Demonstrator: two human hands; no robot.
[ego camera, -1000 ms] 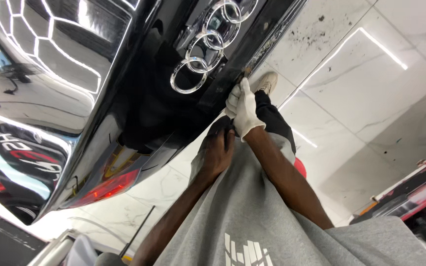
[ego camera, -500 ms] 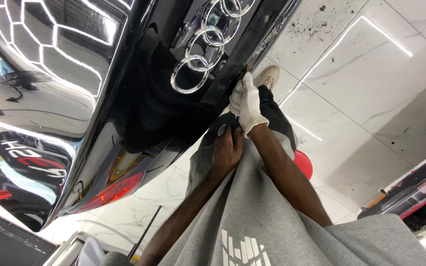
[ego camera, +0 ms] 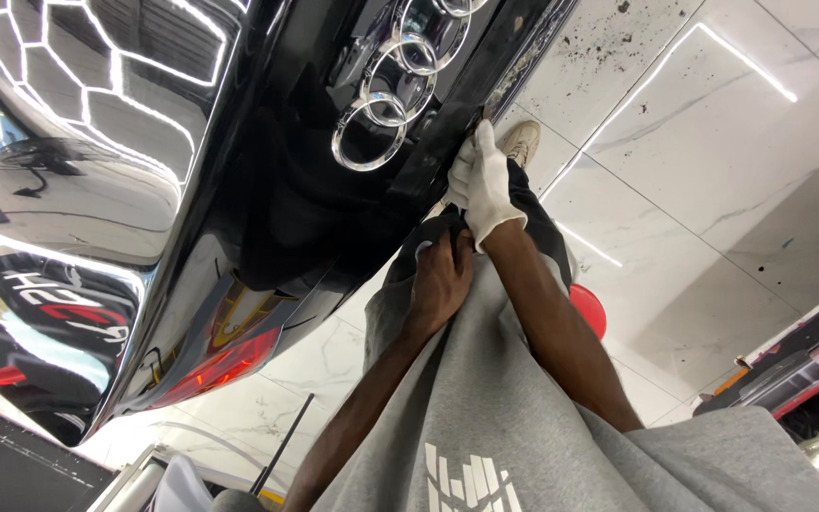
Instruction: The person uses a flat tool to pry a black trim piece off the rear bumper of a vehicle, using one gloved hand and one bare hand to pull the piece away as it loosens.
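The right hand (ego camera: 483, 185), in a white glove, sat just above the centre of the frame with its fingers (ego camera: 485, 142) curled together against the lower edge of the black car panel (ego camera: 267, 190), apparently to press or steady that edge. Whether they pinched anything between them could not be told. The bare left hand (ego camera: 440, 280), just below it, had its fingers closed on a fold of the grey shirt (ego camera: 485, 417), bunching the cloth near the panel's edge, perhaps to keep it out of the way. The chrome ring emblem (ego camera: 395, 95) lay on the panel at upper centre, near the gloved hand. A red tail light (ego camera: 215, 370) showed at lower left. A beige shoe (ego camera: 523, 142) rested on the white marble floor (ego camera: 713, 142), and a red round object (ego camera: 588, 308) peeked out beside the right forearm.
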